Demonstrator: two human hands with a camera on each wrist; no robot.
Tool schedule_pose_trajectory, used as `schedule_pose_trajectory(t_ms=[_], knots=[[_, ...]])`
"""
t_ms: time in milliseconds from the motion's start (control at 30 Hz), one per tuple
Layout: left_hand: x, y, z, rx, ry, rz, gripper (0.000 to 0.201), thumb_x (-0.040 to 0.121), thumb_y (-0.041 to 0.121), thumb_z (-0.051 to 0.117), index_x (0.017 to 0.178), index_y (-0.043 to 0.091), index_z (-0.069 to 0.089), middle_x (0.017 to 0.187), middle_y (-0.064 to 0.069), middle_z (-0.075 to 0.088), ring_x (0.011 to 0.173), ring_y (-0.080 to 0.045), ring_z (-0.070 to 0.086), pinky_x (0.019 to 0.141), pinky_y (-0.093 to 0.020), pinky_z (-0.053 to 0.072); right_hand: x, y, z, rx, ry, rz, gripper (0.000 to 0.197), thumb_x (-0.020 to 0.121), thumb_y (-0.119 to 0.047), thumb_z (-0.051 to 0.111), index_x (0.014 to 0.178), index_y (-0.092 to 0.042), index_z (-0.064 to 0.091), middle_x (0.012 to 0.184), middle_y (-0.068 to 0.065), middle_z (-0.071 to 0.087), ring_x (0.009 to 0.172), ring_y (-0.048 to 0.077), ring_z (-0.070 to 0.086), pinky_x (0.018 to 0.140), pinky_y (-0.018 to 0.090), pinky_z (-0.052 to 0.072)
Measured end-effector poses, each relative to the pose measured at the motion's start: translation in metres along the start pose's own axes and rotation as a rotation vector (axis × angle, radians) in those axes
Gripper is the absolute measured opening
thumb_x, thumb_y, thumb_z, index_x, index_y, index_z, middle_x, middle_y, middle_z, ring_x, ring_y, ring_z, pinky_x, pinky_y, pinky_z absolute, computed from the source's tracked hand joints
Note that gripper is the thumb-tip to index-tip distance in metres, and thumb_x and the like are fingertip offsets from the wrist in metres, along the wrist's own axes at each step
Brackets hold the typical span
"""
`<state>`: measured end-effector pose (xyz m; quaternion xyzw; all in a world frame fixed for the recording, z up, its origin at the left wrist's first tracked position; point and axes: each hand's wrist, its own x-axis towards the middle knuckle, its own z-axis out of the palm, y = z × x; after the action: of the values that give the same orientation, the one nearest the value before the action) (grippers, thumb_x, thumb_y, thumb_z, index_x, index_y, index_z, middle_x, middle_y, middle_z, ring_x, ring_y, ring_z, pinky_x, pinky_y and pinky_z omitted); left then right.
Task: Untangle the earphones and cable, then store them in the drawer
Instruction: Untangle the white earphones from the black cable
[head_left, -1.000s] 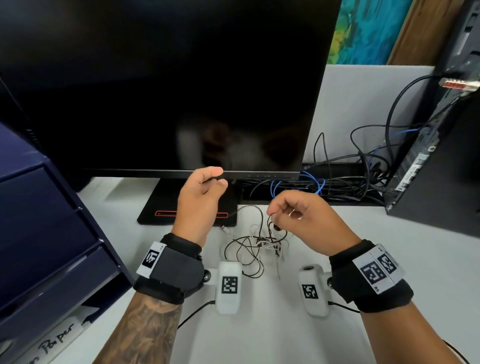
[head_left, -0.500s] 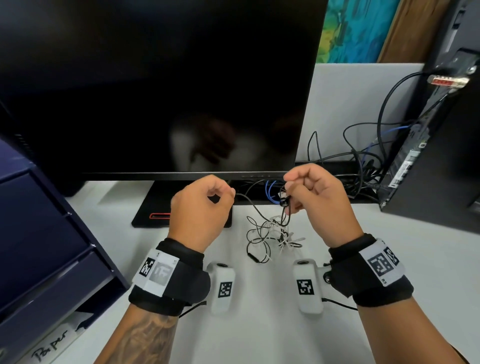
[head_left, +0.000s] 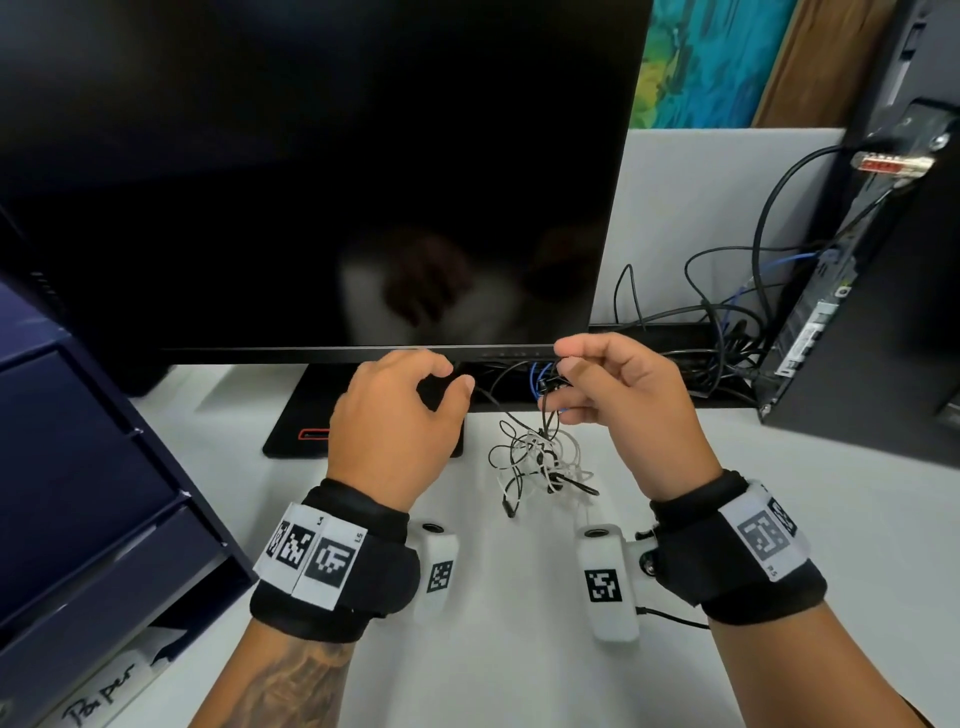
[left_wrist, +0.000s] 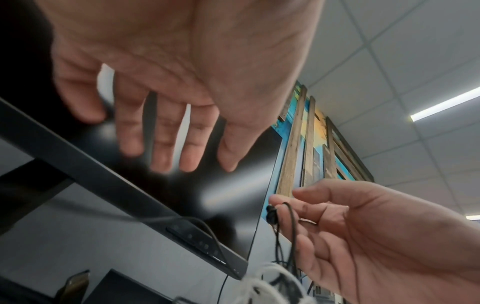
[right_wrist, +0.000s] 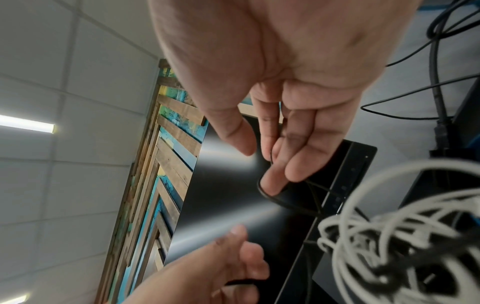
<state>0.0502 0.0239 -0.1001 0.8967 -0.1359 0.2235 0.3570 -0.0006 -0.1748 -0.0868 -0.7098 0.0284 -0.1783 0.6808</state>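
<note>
Blurred white cable (right_wrist: 405, 236) coils hide the earphones (right_wrist: 441, 273) beneath.

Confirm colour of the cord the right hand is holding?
Black. The right hand pinches a thin black cord, seen best in the left wrist view; the white cable hangs below.

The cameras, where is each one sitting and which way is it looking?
Head: on the head, looking down at the desk; both hands and wristbands show.
Left wrist: looks up past the left hand at the monitor.
Right wrist: looks up past the right hand holding the black cable.
Both wrist views share the monitor and the white cable.
</note>
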Motion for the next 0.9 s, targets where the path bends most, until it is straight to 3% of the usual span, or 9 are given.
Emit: schedule_pose_trajectory(t_ms=[100,167,233,333,533,600,667,767,900], knots=[[0.001,0.003,0.0,-0.162,0.013,0.078,0.033,0.088,0.06,0.062,0.08,0.029,0.067,0.082,0.013,0.062,0.086,-0.011,0.055,0.076,-0.033,0.048,-0.002,-0.002,0.003,0.047,-0.014,0.003,0.017,0.1,-0.008,0.061,0.114,-0.01,0.069,0.096,0.009,0.066,0.083,0.027,0.077,0.074,0.032,0.062],[0.0,0.007,0.0,-0.345,-0.155,0.037,0.04,0.083,0.063,0.067,0.071,0.025,0.064,0.067,0.011,0.058,0.064,-0.005,0.052,0.063,-0.027,0.044,-0.003,-0.004,0.005,0.069,-0.027,0.001,0.019,0.1,-0.007,0.06,0.117,-0.01,0.068,0.096,0.008,0.065,0.086,0.027,0.077,0.076,0.033,0.062],[-0.004,0.011,0.004,-0.344,-0.349,0.005,0.044,0.077,0.069,0.069,0.069,0.026,0.065,0.061,0.012,0.059,0.053,-0.002,0.049,0.056,-0.028,0.043,-0.005,-0.005,0.006,0.086,-0.034,-0.006,0.02,0.099,-0.007,0.06,0.118,-0.01,0.068,0.096,0.007,0.065,0.087,0.027,0.077,0.079,0.036,0.063],[-0.01,0.013,0.017,-0.19,-0.398,-0.017,0.041,0.074,0.07,0.071,0.073,0.03,0.065,0.067,0.012,0.064,0.059,-0.005,0.056,0.061,-0.033,0.052,-0.008,-0.008,0.01,0.115,-0.057,-0.006,0.022,0.099,-0.008,0.061,0.12,-0.01,0.067,0.097,0.007,0.065,0.089,0.027,0.077,0.079,0.036,0.063],[-0.014,0.013,0.025,-0.286,-0.372,-0.009,0.015,0.089,0.027,0.067,0.075,0.028,0.063,0.074,0.007,0.067,0.066,-0.01,0.06,0.069,-0.039,0.056,-0.009,-0.011,0.011,0.164,-0.098,-0.01,0.025,0.099,-0.006,0.061,0.123,-0.01,0.066,0.102,0.007,0.065,0.095,0.025,0.076,0.08,0.033,0.062],[-0.012,0.011,0.024,-0.352,-0.358,-0.01,0.022,0.09,0.017,0.065,0.071,0.029,0.061,0.075,0.006,0.067,0.063,-0.009,0.058,0.066,-0.035,0.055,-0.007,-0.008,0.009,0.15,-0.091,-0.003,0.03,0.097,-0.007,0.064,0.126,-0.013,0.065,0.111,0.008,0.066,0.101,0.025,0.075,0.086,0.039,0.062],[-0.01,0.011,0.023,-0.391,-0.351,0.003,0.021,0.09,0.015,0.067,0.071,0.024,0.064,0.07,0.007,0.064,0.058,-0.004,0.052,0.061,-0.023,0.047,-0.005,-0.003,0.008,0.079,-0.089,0.006,0.04,0.093,-0.014,0.07,0.132,-0.02,0.062,0.121,0.002,0.067,0.104,0.026,0.073,0.092,0.044,0.06],[-0.007,0.01,0.021,-0.44,-0.358,0.004,0.017,0.091,0.014,0.069,0.074,0.015,0.067,0.066,0.006,0.062,0.054,0.0,0.046,0.058,-0.014,0.04,-0.003,0.002,0.009,0.0,-0.115,0.014,0.051,0.093,-0.013,0.072,0.139,-0.024,0.053,0.125,-0.003,0.066,0.1,0.013,0.073,0.092,0.039,0.059],[-0.005,0.009,0.017,-0.505,-0.336,-0.006,0.02,0.093,0.007,0.066,0.077,0.02,0.071,0.066,0.018,0.063,0.06,0.002,0.051,0.061,-0.01,0.041,-0.004,0.006,0.008,-0.102,-0.114,-0.049,0.034,0.091,-0.008,0.072,0.12,-0.021,0.061,0.115,0.002,0.067,0.09,0.013,0.073,0.088,0.04,0.058]])
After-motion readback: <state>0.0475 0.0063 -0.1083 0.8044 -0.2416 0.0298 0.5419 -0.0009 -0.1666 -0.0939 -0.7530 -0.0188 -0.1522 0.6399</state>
